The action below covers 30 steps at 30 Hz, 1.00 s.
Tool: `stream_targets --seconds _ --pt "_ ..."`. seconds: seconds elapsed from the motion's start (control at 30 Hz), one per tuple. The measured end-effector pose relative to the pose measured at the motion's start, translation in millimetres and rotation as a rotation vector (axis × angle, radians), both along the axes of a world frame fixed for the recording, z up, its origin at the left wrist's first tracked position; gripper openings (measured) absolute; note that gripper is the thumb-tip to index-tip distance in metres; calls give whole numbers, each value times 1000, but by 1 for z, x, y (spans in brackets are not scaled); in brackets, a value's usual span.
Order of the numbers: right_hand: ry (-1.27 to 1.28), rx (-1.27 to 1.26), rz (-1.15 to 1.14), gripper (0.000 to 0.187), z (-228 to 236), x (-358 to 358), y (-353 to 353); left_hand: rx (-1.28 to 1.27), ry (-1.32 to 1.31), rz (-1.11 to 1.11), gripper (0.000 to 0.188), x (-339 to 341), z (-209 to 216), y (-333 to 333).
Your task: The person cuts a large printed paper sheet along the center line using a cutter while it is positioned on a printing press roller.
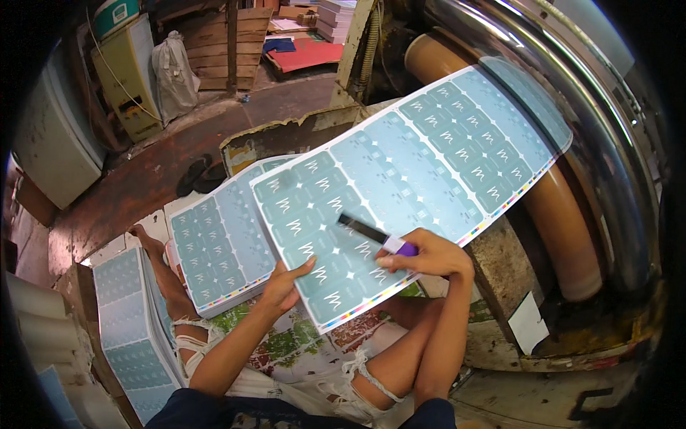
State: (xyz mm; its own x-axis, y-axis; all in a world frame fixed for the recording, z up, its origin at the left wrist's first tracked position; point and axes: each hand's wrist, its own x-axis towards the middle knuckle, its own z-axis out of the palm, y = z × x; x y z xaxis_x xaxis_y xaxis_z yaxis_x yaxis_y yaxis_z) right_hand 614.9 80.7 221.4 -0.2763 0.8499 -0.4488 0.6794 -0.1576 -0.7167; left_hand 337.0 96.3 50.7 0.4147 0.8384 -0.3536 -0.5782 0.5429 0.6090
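A large printed sheet [400,182] in teal and pale blue, with repeated panels and a colour strip along one edge, slopes up from my lap toward the machine. My left hand [284,287] grips its near left edge, thumb on top and the other fingers partly hidden beneath. My right hand [429,255] is closed around the purple end of a flat dark bar [366,230] with a white middle band; its exact kind is unclear. The bar is over the sheet's near part; whether it touches cannot be told. The sheet's far end lies against a shiny metal roller [572,79].
A brown roller [575,268] sits below the metal one. Left of my hands lies a stack of similar sheets [214,247], and another stack [136,322] stands farther left. Sandals [200,175] rest on the floor. A whitish sack [174,79] leans beside a yellowish cabinet [128,79].
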Motion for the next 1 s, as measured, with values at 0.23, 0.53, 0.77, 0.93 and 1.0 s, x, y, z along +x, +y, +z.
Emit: stream_targets --seconds 0.23,0.53,0.77,0.93,1.0 --pt "346 536 -877 33 -3 84 -5 70 69 25 47 -27 -5 -12" --pt "518 1071 -1526 29 -31 147 -16 77 288 50 48 -85 -38 -28" --pt "393 1183 -1374 33 5 198 15 187 387 113 51 -132 -24 -19" --pt "328 1081 -1230 35 13 241 48 223 402 107 52 -177 -19 -25" --pt "300 1024 -1209 35 4 243 39 191 434 79 52 -196 -28 -39"
